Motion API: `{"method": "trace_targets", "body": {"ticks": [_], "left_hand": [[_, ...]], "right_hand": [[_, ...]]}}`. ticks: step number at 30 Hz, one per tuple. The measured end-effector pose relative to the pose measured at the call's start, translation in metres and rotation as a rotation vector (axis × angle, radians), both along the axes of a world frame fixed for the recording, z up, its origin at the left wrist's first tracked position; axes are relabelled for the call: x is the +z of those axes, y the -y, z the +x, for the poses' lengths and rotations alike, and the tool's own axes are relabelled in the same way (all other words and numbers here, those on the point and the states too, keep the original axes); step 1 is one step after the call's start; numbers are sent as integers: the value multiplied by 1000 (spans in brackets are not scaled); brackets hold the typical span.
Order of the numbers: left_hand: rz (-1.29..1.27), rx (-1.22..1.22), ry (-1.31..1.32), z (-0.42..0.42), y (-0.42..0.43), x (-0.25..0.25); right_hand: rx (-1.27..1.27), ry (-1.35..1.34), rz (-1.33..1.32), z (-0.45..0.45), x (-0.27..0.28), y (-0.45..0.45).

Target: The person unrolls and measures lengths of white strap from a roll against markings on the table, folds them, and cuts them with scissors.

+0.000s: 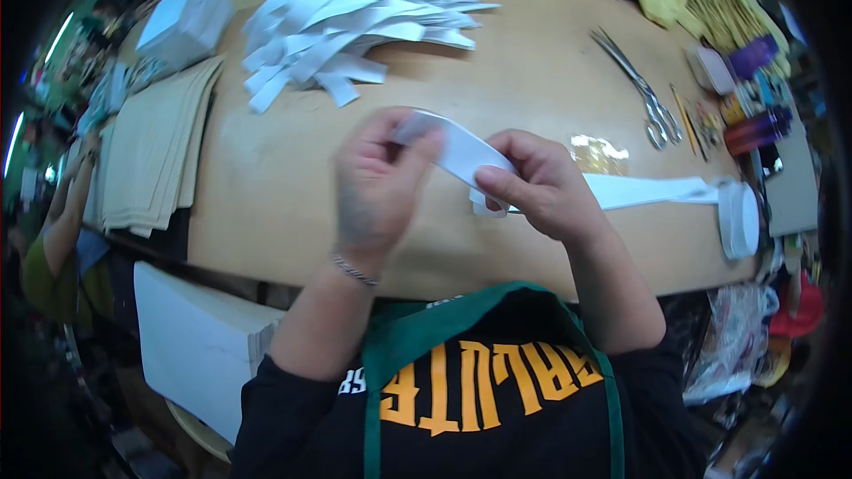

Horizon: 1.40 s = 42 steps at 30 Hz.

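Observation:
A white strip (pixel 463 153) is stretched between both hands over the middle of the wooden table. My left hand (pixel 383 164), a little blurred, pinches its upper left end between thumb and fingers. At the lower right end, my right hand (pixel 536 179) grips the strip with thumb on top and fingers curled beneath. Beyond the right wrist, a longer white band (pixel 643 191) lies on the table and leads to a white roll (pixel 738 220) at the table's right side. A large heap of white strips (pixel 355 22) lies behind my hands.
Scissors (pixel 641 89), pencils (pixel 683 120) and a purple bottle (pixel 757 130) lie at the right. Yellow bundled material (pixel 737 13) fills the back right. Stacked beige sheets (pixel 158 146) and a white block (pixel 185 22) stand left. Another person's arm (pixel 73 200) shows at far left.

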<state>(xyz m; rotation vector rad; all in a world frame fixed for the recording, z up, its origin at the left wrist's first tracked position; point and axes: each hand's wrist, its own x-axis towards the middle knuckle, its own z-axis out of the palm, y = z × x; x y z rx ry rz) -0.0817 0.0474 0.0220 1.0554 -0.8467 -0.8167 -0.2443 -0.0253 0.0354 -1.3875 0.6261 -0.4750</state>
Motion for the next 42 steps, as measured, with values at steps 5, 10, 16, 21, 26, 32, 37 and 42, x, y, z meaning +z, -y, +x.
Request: {"method": "trace_targets", "body": {"ticks": [5,10,16,21,26,32,37,42], "left_hand": [[-11,161,-220,32,14,-5],[178,259,-362,22,32,-48],[90,70,-116,-4,35,-26],[-174,-88,457,-3,17,80],[-161,-69,431,8,14,111],[-40,0,101,78,31,71],[100,151,-66,88,48,32],[230,185,-154,92,54,-20]], "right_hand": [[88,-114,-205,-81,30,42],[45,-478,-112,-212,71,74],[95,-1074,-670,-211,28,61],[-121,-174,-1123,-69,36,40],[102,111,-552,11,85,27],[329,-237,-286,-45,64,28],[272,-402,-129,-144,69,39],[120,-701,-19,-260,79,71]]}}
